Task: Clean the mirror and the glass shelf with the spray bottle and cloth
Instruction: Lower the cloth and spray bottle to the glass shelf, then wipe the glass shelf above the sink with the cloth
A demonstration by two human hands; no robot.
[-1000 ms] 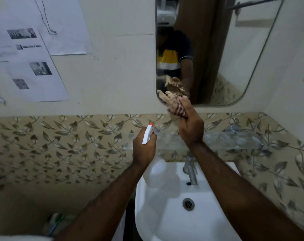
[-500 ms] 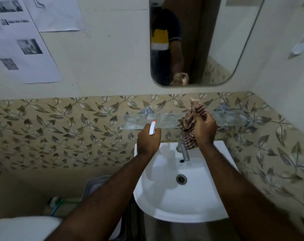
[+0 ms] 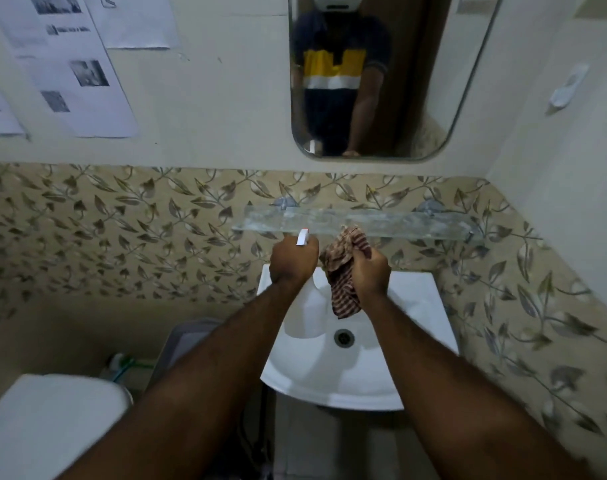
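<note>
Gripping spray bottle (image 3: pixel 304 306) left, cloth (image 3: pixel 343 271) right, below glass shelf (image 3: pixel 416 223).

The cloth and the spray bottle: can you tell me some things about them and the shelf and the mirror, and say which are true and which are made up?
1. The right hand holds a striped cloth. True.
2. The cloth is pressed against the mirror. False: it is down below the mirror, just in front of the glass shelf.
3. The left hand holds a white spray bottle whose nozzle points toward the shelf. True.
4. The spray bottle stands on the shelf. False: it is held in the hand, over the sink.
5. The glass shelf looks smeared and cloudy. True.
</note>
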